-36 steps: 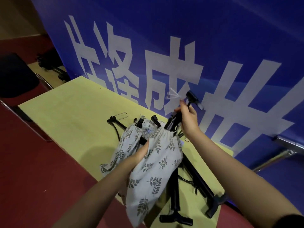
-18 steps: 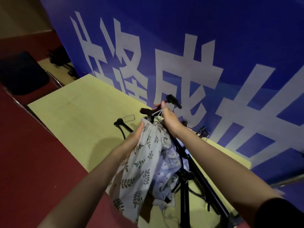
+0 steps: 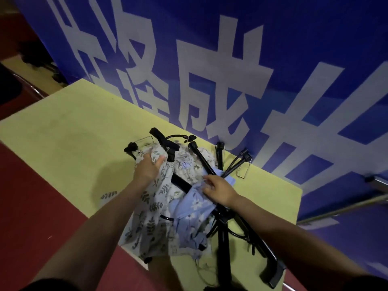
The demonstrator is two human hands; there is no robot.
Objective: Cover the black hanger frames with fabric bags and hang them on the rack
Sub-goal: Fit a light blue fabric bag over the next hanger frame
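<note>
A blue banner (image 3: 294, 49) with big white characters stands along the far edge of the yellow-green tabletop (image 3: 73, 133), and red floor (image 3: 31, 196) borders the tabletop's near-left edge. The black rack (image 3: 222, 232) lies flat across the right part of the tabletop, its poles crossing and running out toward the near-right corner. The leaf-print fabric bag (image 3: 151, 219) is spread over the near edge, draped partly off it, with a pale blue fabric bag (image 3: 193, 211) bunched just to its right against the rack's poles. Black hanger frames (image 3: 168, 143) poke out of the cloth toward the far edge, and two more (image 3: 241, 162) lie beside the banner. My left hand (image 3: 148, 168) rests on the upper part of the leaf-print bag, thumb spread and fingers laid over the cloth by a black frame; I cannot tell whether it is gripping. My right hand (image 3: 218, 189) pinches the upper edge of the blue bag where it crosses a black pole.
</note>
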